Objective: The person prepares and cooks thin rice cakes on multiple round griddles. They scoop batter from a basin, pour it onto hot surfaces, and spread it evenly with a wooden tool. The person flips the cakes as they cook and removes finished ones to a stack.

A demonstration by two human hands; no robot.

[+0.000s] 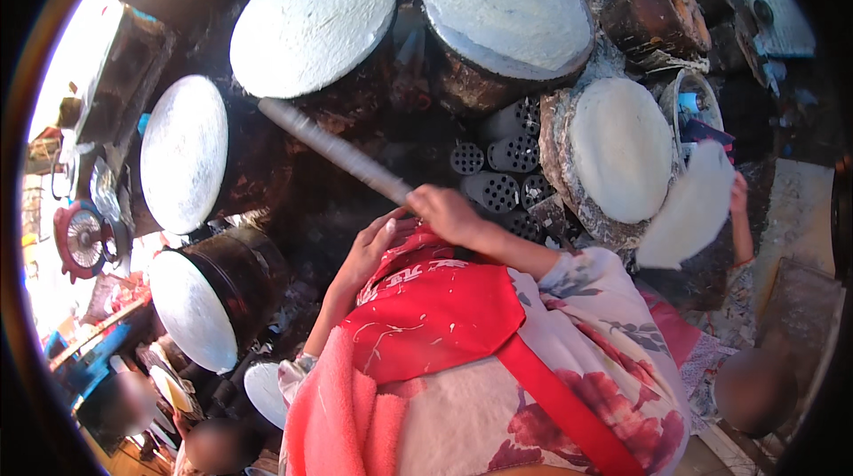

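Toward ten o'clock: long greyish stick (335,151), straight, motion-blurred. Right hand (449,213) clenched round it; left hand (368,249), finger state can't tell.

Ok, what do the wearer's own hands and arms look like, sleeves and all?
The left hand and right hand are bare, without gloves. The right sleeve is pale with a grey and reddish floral print, leaving the forearm bare. The left sleeve, mostly hidden by a coral towel, shows a pale patterned edge.
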